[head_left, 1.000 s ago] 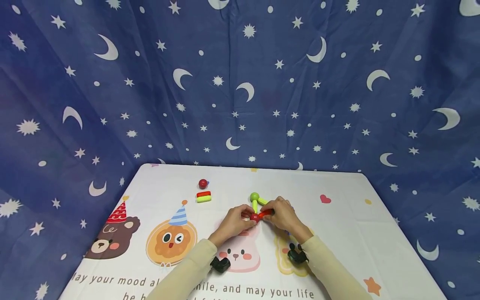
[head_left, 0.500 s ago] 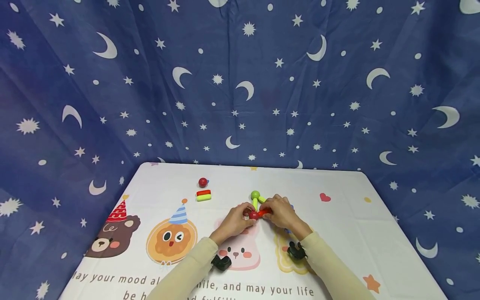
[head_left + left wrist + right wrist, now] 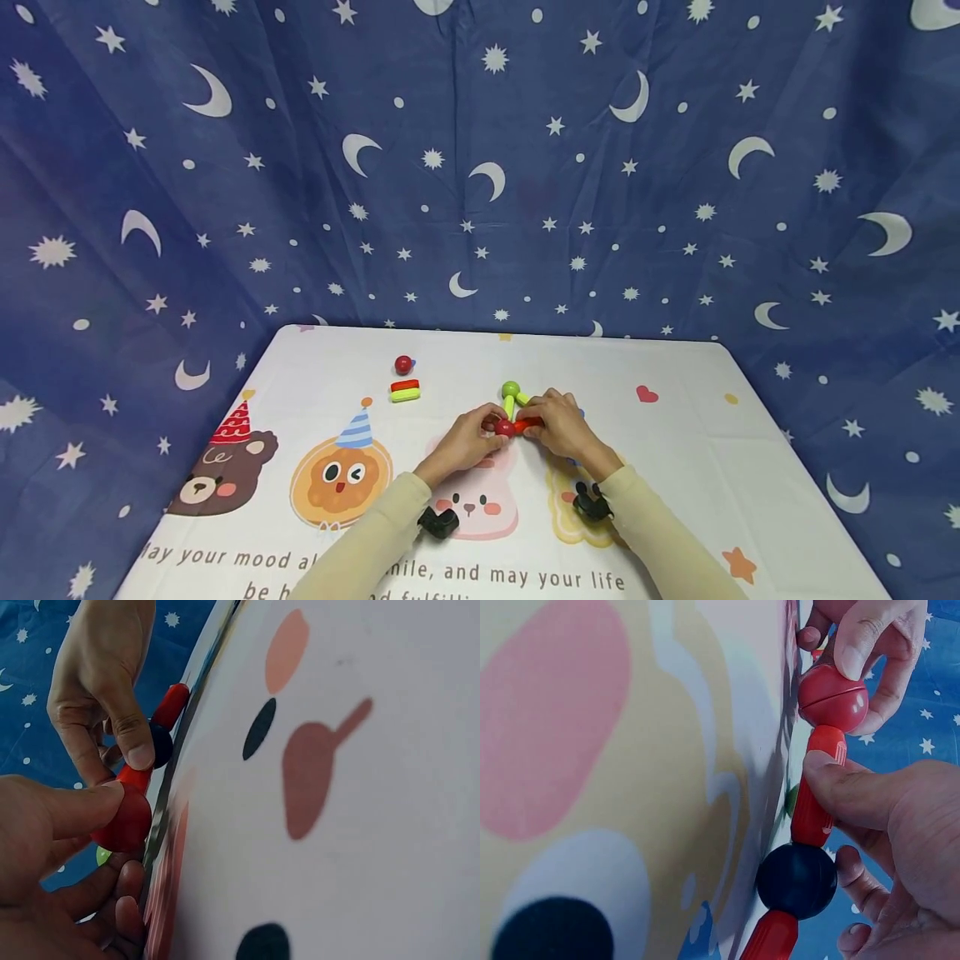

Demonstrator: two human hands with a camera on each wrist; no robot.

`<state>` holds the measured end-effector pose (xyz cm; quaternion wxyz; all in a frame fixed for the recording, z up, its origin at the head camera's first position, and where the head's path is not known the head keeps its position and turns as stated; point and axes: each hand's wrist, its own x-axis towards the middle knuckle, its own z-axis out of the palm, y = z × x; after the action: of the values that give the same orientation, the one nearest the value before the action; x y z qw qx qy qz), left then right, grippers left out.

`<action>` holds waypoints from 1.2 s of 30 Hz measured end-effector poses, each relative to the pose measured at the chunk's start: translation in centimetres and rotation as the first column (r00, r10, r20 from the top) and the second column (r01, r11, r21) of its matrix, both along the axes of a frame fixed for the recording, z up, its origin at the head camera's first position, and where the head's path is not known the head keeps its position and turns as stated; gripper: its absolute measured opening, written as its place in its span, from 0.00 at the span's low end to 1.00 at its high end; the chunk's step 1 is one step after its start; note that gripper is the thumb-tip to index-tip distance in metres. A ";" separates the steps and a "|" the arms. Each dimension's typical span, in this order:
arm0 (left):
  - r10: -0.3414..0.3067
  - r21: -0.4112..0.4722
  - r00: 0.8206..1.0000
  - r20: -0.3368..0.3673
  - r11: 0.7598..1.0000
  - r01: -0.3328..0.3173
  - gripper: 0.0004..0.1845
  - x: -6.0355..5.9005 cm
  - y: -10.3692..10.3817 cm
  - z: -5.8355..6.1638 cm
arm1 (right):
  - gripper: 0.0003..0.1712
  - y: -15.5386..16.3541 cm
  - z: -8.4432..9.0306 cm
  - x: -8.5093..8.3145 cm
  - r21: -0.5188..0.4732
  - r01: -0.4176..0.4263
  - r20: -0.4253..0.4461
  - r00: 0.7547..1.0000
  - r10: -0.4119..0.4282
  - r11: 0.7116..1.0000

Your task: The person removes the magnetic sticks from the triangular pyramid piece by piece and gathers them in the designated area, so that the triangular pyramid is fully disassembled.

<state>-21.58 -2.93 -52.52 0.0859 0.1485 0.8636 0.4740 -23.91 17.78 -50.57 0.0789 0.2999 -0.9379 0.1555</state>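
Note:
My left hand (image 3: pixel 467 439) pinches a red ball (image 3: pixel 831 701) between thumb and fingers. With thumb and fingertips, my right hand (image 3: pixel 564 425) grips a red rod (image 3: pixel 810 814), whose end meets that ball. At the rod's other end sits a dark blue ball (image 3: pixel 797 881), and a second red rod (image 3: pixel 771 937) extends from it in the right wrist view. Just behind the hands, a green ball (image 3: pixel 511 389) has two yellow-green rods (image 3: pixel 508 407) running from it. Fingers hide where the front ends of those rods lie.
At the back left of the table (image 3: pixel 675 467) lie another red ball (image 3: pixel 403 365) with a bit of blue behind it, a loose red rod (image 3: pixel 405 386) and a yellow-green rod (image 3: pixel 406 396) side by side. A blue star-patterned curtain (image 3: pixel 480 167) hangs behind.
Both hands keep their holds on the red ball and red rod, with only a slight shift. The pieces at the back left stay put.

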 end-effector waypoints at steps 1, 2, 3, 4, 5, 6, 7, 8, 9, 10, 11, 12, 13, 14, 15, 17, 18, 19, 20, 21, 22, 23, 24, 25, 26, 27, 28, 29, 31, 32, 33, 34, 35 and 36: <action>0.000 0.001 1.000 0.004 1.000 0.000 0.16 0.0 0.0 0.0 | 0.13 0.0 -0.1 0.0 -0.004 0.003 0.005 1.000 -0.003 1.000; -0.002 0.004 1.000 0.003 1.000 0.002 0.16 0.0 -0.1 0.0 | 0.13 0.0 -0.1 0.0 -0.007 0.006 0.011 1.000 -0.006 1.000; -0.002 0.005 1.000 0.007 1.000 0.002 0.17 0.0 -0.1 -0.1 | 0.13 0.0 -0.1 0.1 -0.010 0.008 0.019 1.000 -0.008 1.000; 0.000 0.006 1.000 0.010 1.000 0.000 0.17 0.0 -0.2 -0.1 | 0.13 0.0 -0.2 0.1 -0.010 0.010 0.024 1.000 -0.010 1.000; 0.003 0.011 1.000 0.012 1.000 -0.003 0.17 0.0 -0.3 -0.2 | 0.13 0.1 -0.2 0.2 -0.010 0.011 0.029 1.000 -0.011 1.000; 0.007 0.017 1.000 0.014 1.000 -0.007 0.17 0.0 -0.4 -0.2 | 0.12 0.1 -0.2 0.2 -0.010 0.009 0.032 0.999 -0.009 1.000; 0.012 0.023 1.000 0.017 1.000 -0.012 0.17 0.0 -0.5 -0.2 | 0.12 0.1 -0.3 0.3 -0.009 0.006 0.033 0.999 -0.006 1.000; 0.015 0.031 1.000 0.016 0.999 -0.016 0.18 0.0 -0.6 -0.2 | 0.12 0.1 -0.3 0.3 -0.010 0.000 0.032 0.999 0.000 1.000; 0.022 0.035 1.000 0.019 0.999 -0.022 0.18 -0.1 -0.7 -0.2 | 0.12 0.1 -0.3 0.3 -0.011 -0.005 0.030 1.000 0.005 1.000; 0.025 0.043 1.000 0.018 0.999 -0.026 0.18 -0.1 -0.9 -0.2 | 0.12 0.1 -0.3 0.4 -0.012 -0.008 0.028 1.000 0.009 1.000; 0.026 0.054 0.999 0.019 0.998 -0.027 0.18 -0.2 -1.0 -0.2 | 0.12 0.1 -0.3 0.4 -0.015 -0.010 0.027 1.000 0.011 1.000; 0.025 0.061 0.999 0.020 0.998 -0.027 0.18 -0.2 -1.1 -0.3 | 0.12 0.1 -0.3 0.4 -0.018 -0.012 0.026 1.000 0.012 1.000; 0.025 0.069 0.999 0.022 0.997 -0.026 0.18 -0.3 -1.2 -0.3 | 0.13 0.0 -0.4 0.5 -0.020 -0.011 0.026 1.000 0.012 1.000; 0.022 0.080 0.999 0.028 0.996 -0.024 0.18 -0.4 -1.3 -0.4 | 0.13 0.0 -0.4 0.5 -0.024 -0.011 0.027 1.000 0.012 1.000; 0.023 0.088 0.999 0.032 0.996 -0.026 0.19 -0.4 -1.4 -0.4 | 0.13 0.0 -0.4 0.5 -0.024 -0.010 0.030 1.000 0.011 1.000; 0.023 0.113 0.999 0.045 0.993 -0.028 0.19 -0.6 -1.5 -0.4 | 0.13 0.0 -0.4 0.5 -0.029 -0.011 0.035 0.999 0.012 1.000; 0.026 0.124 0.998 0.059 0.992 -0.033 0.20 -0.6 -1.6 -0.4 | 0.13 0.0 -0.3 0.6 -0.030 -0.014 0.039 0.999 0.015 0.999; 0.031 0.136 0.997 0.073 0.990 -0.041 0.20 -0.7 -1.6 -0.4 | 0.14 0.0 -0.3 0.6 -0.031 -0.017 0.041 0.999 0.019 0.999; 0.035 0.149 0.995 0.088 0.988 -0.048 0.20 -0.8 -1.6 -0.4 | 0.14 0.1 -0.3 0.6 -0.030 -0.020 0.043 0.999 0.021 0.999; 0.041 0.161 0.994 0.103 0.985 -0.057 0.20 -0.9 -1.6 -0.4 | 0.14 0.1 -0.2 0.7 -0.030 -0.020 0.043 0.999 0.022 0.999; 0.044 0.173 0.992 0.115 0.983 -0.063 0.20 -1.0 -1.6 -0.4 | 0.14 0.2 -0.2 0.7 -0.034 -0.019 0.042 0.999 0.020 0.999; 0.048 0.177 0.991 0.125 0.982 -0.070 0.20 -1.1 -1.5 -0.4 | 0.14 0.2 -0.2 0.8 -0.034 -0.017 0.038 0.999 0.018 0.999; 0.051 0.180 0.991 0.128 0.981 -0.074 0.20 -1.2 -1.5 -0.4 | 0.14 0.3 -0.1 0.8 -0.037 -0.014 0.033 0.999 0.016 0.999; 0.055 0.181 0.990 0.126 0.980 -0.077 0.20 -1.2 -1.5 -0.4 | 0.14 0.3 -0.1 0.8 -0.039 -0.011 0.030 0.999 0.012 0.999; 0.060 0.183 0.990 0.127 0.980 -0.083 0.20 -1.3 -1.5 -0.3 | 0.14 0.4 -0.2 0.8 -0.040 -0.009 0.025 1.000 0.010 0.999; 0.068 0.183 0.990 0.126 0.979 -0.091 0.21 -1.4 -1.5 -0.3 | 0.14 0.4 -0.2 0.8 -0.041 -0.008 0.024 1.000 0.009 0.999; 0.077 0.177 0.990 0.120 0.979 -0.098 0.21 -1.4 -1.4 -0.2 | 0.14 0.5 -0.3 0.8 -0.039 -0.007 0.025 1.000 0.008 0.999; 0.088 0.167 0.989 0.116 0.980 -0.107 0.21 -1.5 -1.4 -0.1 | 0.14 0.5 -0.3 0.8 -0.036 -0.008 0.029 1.000 0.009 0.999; 0.104 0.148 0.990 0.092 0.982 -0.117 0.20 -1.5 -1.4 -0.1 | 0.14 0.6 -0.4 0.9 -0.033 -0.010 0.039 0.999 0.012 0.999; 0.112 0.136 0.990 0.080 0.983 -0.122 0.20 -1.6 -1.4 0.0 | 0.14 0.6 -0.5 0.9 -0.033 -0.012 0.041 0.999 0.013 0.999; 0.116 0.122 0.991 0.063 0.985 -0.123 0.20 -1.7 -1.4 0.0 | 0.14 0.7 -0.5 0.9 -0.036 -0.012 0.041 0.999 0.013 0.999; 0.118 0.110 0.992 0.043 0.986 -0.122 0.20 -1.7 -1.3 0.0 | 0.13 0.7 -0.6 1.0 -0.041 -0.012 0.036 0.999 0.014 0.999; 0.119 0.098 0.993 0.025 0.988 -0.121 0.19 -1.8 -1.3 0.0 | 0.13 0.7 -0.6 1.0 -0.047 -0.014 0.030 0.999 0.015 0.999; 0.118 0.092 0.993 0.012 0.989 -0.118 0.19 -1.9 -1.3 0.1 | 0.13 0.8 -0.5 1.0 -0.051 -0.014 0.024 1.000 0.015 0.999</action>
<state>-23.48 -4.18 -52.46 0.0534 0.0995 0.8477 0.5183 -22.89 18.56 -51.11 0.0739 0.3025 -0.9324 0.1835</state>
